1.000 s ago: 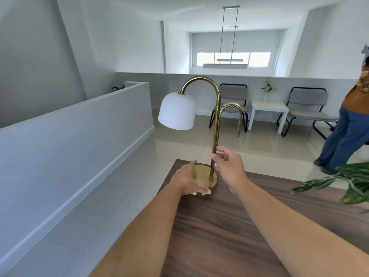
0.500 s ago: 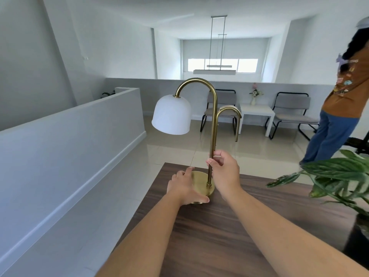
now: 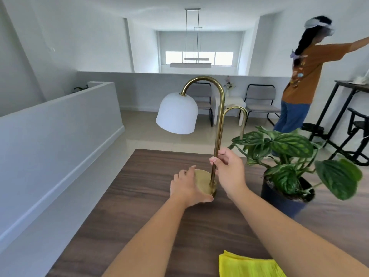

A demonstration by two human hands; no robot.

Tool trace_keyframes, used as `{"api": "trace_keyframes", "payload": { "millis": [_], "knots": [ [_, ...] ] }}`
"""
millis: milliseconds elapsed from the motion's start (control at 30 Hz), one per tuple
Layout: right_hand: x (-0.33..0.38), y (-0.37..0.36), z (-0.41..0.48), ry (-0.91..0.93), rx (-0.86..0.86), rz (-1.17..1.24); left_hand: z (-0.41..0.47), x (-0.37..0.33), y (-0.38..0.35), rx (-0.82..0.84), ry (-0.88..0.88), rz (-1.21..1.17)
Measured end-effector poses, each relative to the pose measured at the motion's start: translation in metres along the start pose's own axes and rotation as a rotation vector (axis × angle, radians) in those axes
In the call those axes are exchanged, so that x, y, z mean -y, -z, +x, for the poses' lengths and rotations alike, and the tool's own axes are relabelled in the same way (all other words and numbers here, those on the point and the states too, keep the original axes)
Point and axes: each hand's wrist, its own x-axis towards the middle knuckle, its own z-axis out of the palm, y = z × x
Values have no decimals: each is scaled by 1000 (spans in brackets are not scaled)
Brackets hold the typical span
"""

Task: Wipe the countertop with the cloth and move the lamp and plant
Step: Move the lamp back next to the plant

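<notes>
Your right hand (image 3: 229, 172) grips the lamp (image 3: 176, 114) low on its stem, and your left hand (image 3: 187, 186) holds its round base, near the countertop's (image 3: 139, 206) far edge. The plant (image 3: 289, 150) stands just right of it. The cloth (image 3: 247, 266) lies at the near edge.

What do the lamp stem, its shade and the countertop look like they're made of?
Lamp stem: likely brass-finished metal, shiny gold reflections.
Shade: matte white, frosted glass or plastic, can't tell which.
Countertop: dark wood or wood-look laminate, visible streaked grain.
</notes>
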Motion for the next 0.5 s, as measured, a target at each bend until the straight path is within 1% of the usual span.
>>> {"api": "trace_keyframes", "payload": {
  "millis": [233,367,500],
  "knots": [
    [-19,39,-21,6,-1,39,-23,-28,-36,20,2,-33],
    [-28,48,-25,-5,-3,49,-29,-35,-48,16,8,-29],
    [-34,50,-26,-15,-39,65,-29,-39,-51,20,30,12]
  ]
}}
